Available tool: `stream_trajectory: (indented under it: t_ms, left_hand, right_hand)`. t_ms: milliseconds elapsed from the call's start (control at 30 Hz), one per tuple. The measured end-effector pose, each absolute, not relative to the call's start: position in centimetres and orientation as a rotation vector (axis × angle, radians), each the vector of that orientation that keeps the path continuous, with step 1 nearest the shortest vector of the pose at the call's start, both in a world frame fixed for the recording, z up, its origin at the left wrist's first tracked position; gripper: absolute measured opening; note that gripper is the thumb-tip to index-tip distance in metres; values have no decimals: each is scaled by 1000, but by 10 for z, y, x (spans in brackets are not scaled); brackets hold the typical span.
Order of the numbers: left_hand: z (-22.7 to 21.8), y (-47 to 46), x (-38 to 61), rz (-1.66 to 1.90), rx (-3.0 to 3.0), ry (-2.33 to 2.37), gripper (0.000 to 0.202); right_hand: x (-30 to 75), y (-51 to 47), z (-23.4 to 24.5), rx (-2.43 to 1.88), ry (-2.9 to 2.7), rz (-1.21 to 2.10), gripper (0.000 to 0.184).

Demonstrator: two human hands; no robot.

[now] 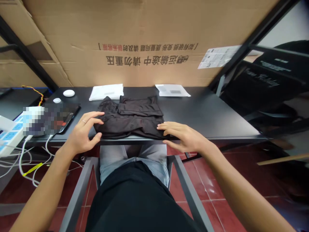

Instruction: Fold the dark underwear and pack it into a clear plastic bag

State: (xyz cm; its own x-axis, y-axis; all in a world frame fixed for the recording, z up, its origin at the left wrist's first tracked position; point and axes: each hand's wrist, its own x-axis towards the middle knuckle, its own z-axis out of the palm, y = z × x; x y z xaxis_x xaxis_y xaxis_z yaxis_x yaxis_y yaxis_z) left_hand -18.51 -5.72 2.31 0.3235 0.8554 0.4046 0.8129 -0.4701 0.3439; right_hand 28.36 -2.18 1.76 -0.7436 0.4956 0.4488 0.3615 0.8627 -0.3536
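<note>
- A patch at the left of the frame is pixelated, so the flat dark object [51, 120] there, with a lit screen edge, cannot be identified; the garment's folds are hard to make out, black on black, and its kind cannot be told for certain.
- The arms are cut off by the lower frame edge.
- A folded black garment [127, 117] is placed at the near edge of the black surface [205, 119], at the centre of the frame, in uneven layers with a wrinkled left end.
- The left hand [83, 135] is held at the garment's left end, its curved fingers [93, 118] spread apart and against the edge, with nothing gripped; a ring [83, 121] is worn on one finger.
- The right hand [183, 137] is laid at the garment's near right corner, its fingers [166, 127] extended and resting on the cloth, with no grip seen.
- A white packet [106, 91] and a paper-covered packet [172, 90] are placed beyond the garment, near it.
- Two white oval objects [69, 93] are seen at upper left of the surface.
- A power strip [12, 132] with white cables [29, 161] is seen at the left edge.
- A printed cardboard box [145, 32] fills the top of the frame.
- The lap, in grey jeans [132, 154], is seen below the surface, above red floor tiles [205, 183].
</note>
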Motion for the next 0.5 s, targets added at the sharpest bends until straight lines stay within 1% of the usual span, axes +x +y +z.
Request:
stream_trajectory:
  t_ms: [100, 167, 233, 333, 400, 500]
  left_hand:
    - [26, -56, -151, 703, 2674, 1453, 72]
    - [23, -54, -132, 548, 2765, 1372, 80]
    - [16, -53, -124, 424, 2795, 1324, 78]
    - [9, -56, -134, 332, 2784, 1262, 70]
    - [12, -58, -144, 330, 2753, 1231, 64]
    - [30, -53, -148, 453, 2673, 1267, 46]
  right_hand:
    - [276, -19, 19, -658, -2464, 298, 32]
    - [270, -15, 19, -658, -2528, 290, 45]
    - [268, -11, 17, -610, -2618, 299, 46]
    - [271, -8, 12, -548, -2642, 324, 37]
    - [276, -5, 14, -531, -2625, 348, 32]
    - [281, 5, 26, -476, -2597, 390, 24]
